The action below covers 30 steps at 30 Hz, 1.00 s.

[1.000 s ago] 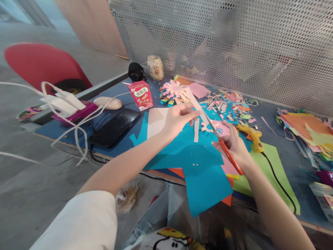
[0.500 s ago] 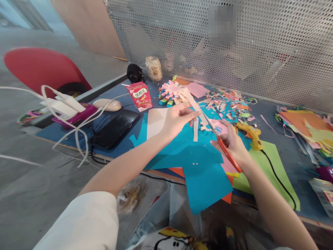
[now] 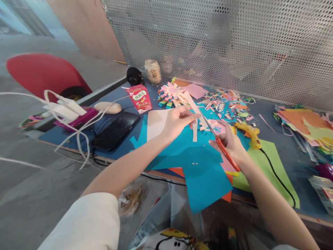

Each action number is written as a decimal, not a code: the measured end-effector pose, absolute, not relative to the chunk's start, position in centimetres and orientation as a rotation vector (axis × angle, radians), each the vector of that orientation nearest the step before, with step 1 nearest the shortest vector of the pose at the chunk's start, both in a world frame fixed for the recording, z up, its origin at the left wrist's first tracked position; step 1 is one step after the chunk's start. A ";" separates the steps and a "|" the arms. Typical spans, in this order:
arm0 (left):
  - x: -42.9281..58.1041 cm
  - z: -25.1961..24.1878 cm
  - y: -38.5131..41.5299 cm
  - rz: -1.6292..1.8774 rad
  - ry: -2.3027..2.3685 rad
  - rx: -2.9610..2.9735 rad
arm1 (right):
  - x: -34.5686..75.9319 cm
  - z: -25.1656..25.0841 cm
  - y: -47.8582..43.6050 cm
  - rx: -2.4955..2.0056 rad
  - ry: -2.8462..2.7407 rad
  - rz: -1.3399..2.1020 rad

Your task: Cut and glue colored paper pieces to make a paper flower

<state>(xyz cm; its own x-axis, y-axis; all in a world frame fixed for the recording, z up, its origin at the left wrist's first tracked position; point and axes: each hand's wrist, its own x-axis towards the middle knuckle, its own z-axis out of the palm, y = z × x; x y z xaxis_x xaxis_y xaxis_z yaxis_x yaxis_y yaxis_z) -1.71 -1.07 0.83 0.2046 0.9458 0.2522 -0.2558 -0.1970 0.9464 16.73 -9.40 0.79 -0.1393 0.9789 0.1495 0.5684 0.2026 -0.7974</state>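
Between the fingers of my left hand [image 3: 179, 121] is a pale pink paper strip [image 3: 191, 102], tilted up and away from me. My right hand [image 3: 232, 146] is closed on scissors [image 3: 225, 152] with red handles, their blades lying along the strip's near end. Whether the blades are parted is hard to make out. Below the hands, another pale strip [image 3: 195, 132] lies on blue paper [image 3: 205, 191]. A fringed pale paper piece [image 3: 205, 125] rests beside the scissor blades. Beyond my left hand sits a layered fringed paper flower [image 3: 172, 91].
Colourful paper scraps [image 3: 229, 104] are heaped at the back. A yellow glue gun [image 3: 248, 133] lies on the right by green paper [image 3: 275, 166]. At left are a red drink carton [image 3: 140, 99], a black phone-like slab [image 3: 117, 130] and a power strip [image 3: 78, 119] with white cables. Perforated metal [image 3: 182, 38] stands behind.
The view has shifted very slightly. Both hands, the strip and the scissors hold nearly the same place as before.
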 end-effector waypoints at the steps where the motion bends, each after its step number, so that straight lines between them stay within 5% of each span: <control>1: -1.7 0.9 -1.1 1.290 0.748 1.298 | 16.7 0.8 -9.4 -1.448 -1.800 0.769; 30: -1.3 0.6 -1.7 1.205 0.705 1.380 | 17.0 0.2 -9.0 -1.432 -1.834 0.733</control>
<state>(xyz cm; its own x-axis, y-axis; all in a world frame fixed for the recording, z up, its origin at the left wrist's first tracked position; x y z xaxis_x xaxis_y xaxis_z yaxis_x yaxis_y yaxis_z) -1.31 -1.70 0.62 0.3013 0.9161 0.2647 -0.2185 -0.2039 0.9543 17.02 -8.97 0.22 -0.1562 0.9723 0.1742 0.5845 0.2331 -0.7772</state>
